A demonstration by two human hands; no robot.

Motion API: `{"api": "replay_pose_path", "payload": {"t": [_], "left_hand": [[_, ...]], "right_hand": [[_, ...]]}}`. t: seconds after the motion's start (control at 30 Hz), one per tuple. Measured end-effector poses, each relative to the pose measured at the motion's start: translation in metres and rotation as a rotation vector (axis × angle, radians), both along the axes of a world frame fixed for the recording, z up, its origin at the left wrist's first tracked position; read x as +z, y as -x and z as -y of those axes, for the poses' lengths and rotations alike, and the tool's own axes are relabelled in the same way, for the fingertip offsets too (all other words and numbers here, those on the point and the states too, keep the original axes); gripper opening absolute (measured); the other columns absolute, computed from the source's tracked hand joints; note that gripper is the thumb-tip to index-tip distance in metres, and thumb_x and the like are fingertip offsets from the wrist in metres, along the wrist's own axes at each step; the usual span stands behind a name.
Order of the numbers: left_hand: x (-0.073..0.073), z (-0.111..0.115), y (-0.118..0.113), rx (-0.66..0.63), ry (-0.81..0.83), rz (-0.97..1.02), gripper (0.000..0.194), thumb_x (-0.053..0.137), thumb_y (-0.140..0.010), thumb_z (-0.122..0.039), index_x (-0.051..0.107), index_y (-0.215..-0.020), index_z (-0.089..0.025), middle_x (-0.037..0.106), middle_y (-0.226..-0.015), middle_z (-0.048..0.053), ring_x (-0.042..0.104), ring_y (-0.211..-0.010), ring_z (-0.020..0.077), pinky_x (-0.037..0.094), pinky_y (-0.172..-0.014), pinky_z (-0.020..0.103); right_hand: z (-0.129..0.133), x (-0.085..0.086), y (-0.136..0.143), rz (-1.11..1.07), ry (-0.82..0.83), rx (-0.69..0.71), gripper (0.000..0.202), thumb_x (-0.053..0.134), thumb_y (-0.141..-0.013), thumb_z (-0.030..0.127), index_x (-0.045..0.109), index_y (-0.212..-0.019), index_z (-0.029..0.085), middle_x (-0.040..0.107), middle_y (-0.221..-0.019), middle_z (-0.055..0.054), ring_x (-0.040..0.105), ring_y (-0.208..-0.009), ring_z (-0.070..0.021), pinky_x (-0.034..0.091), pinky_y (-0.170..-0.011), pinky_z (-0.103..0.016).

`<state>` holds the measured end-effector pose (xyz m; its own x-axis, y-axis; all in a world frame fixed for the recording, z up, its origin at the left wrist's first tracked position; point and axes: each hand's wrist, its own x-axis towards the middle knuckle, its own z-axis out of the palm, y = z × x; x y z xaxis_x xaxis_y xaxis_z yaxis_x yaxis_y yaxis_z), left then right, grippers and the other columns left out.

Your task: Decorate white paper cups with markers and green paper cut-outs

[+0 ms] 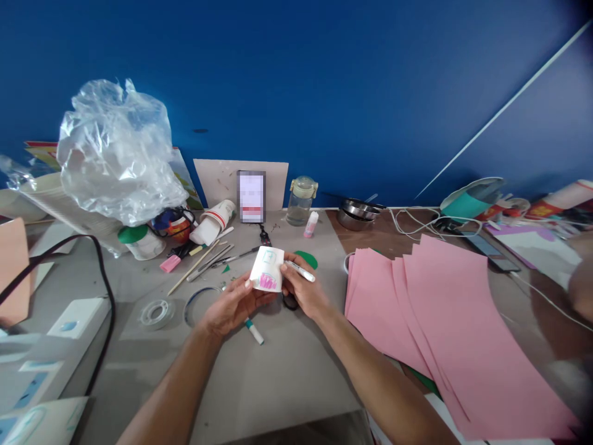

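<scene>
A white paper cup (267, 267) with a pink patch and a teal outline drawn on its side is held up over the desk. My left hand (234, 306) is closed around its left side and underside, the thumb near its lower left edge. On the cup's right edge rest the fingers of my right hand (300, 295), which also grips a white marker (301, 271) pointing at the cup. Below, a white and teal marker (254, 332) lies on the desk. Something with a black loop (290, 301) shows partly behind my right hand.
Pink paper sheets (445, 334) cover the right side. A tape roll (156, 314), wooden sticks (194, 267) and a clear plastic bag (120, 148) are at left. Along the wall stand a phone (251, 196), a glass jar (301, 203), a glue stick (311, 224) and metal bowls (357, 213).
</scene>
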<state>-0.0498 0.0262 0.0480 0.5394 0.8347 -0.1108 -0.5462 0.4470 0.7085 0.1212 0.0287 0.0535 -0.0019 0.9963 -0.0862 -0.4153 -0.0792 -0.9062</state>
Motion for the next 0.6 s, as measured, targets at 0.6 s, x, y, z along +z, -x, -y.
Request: {"api": "replay_pose_path", "payload": {"t": [0.6], "left_hand": [[0.003, 0.001, -0.016, 0.325, -0.088, -0.21, 0.058, 0.085, -0.062, -0.039, 0.065, -0.111, -0.015, 0.07, -0.104, 0.01, 0.064, -0.098, 0.0254, 0.047, -0.092, 0.039]], "right_hand": [[0.009, 0.016, -0.002, 0.147, -0.154, -0.123, 0.041, 0.063, -0.084, 0.047, 0.05, -0.115, 0.024, 0.069, -0.104, -0.007, 0.046, -0.045, -0.0071, 0.04, -0.047, -0.027]]}}
